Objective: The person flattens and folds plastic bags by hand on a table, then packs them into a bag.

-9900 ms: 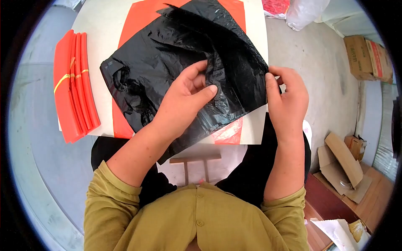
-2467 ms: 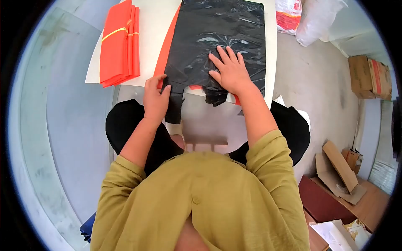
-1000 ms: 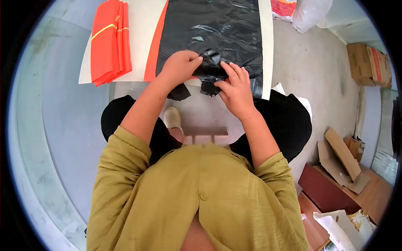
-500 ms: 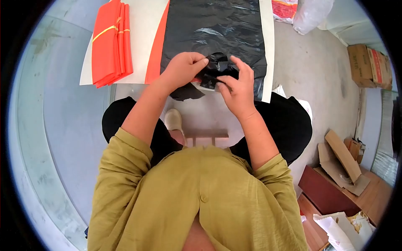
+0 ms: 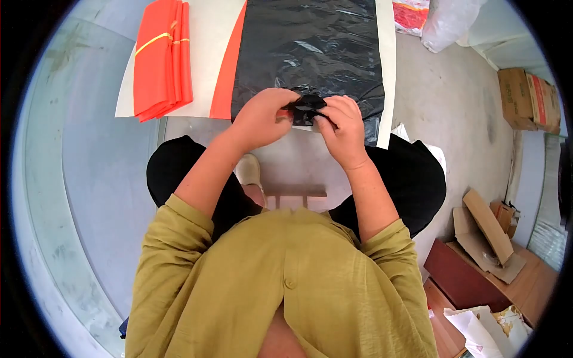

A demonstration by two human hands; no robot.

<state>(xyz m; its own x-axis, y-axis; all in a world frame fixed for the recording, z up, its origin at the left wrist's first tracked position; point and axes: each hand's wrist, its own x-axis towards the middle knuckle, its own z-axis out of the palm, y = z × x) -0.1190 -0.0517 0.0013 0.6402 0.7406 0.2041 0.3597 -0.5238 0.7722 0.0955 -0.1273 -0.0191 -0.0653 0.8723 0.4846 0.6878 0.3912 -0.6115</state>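
A stretch of shiny black plastic [image 5: 310, 51], which looks like flattened plastic bags, lies over the white table. My left hand [image 5: 265, 117] pinches its bunched near edge from the left, fingers curled inward. From the other side my right hand [image 5: 344, 126] grips the same gathered plastic with thumb and fingers. Between both hands the bunched black plastic [image 5: 306, 111] is folded together, with a small patch of red showing beside the left fingers. Part of what the fingertips hold is hidden. An orange-red sheet [image 5: 228, 74] shows from under the plastic along its left side.
Folded orange-red bundles tied with yellow bands [image 5: 158, 65] lie on the left of the white tabletop [image 5: 206, 36]. To the right are a cardboard box [image 5: 525, 98], a flattened carton [image 5: 486, 238] on a brown cabinet [image 5: 459, 271], and a translucent bag [image 5: 450, 21] at the back.
My hands have come closer together, and the plastic between them is gathered tighter. The black flap that hung below my left hand no longer shows. My right fingers have closed in.
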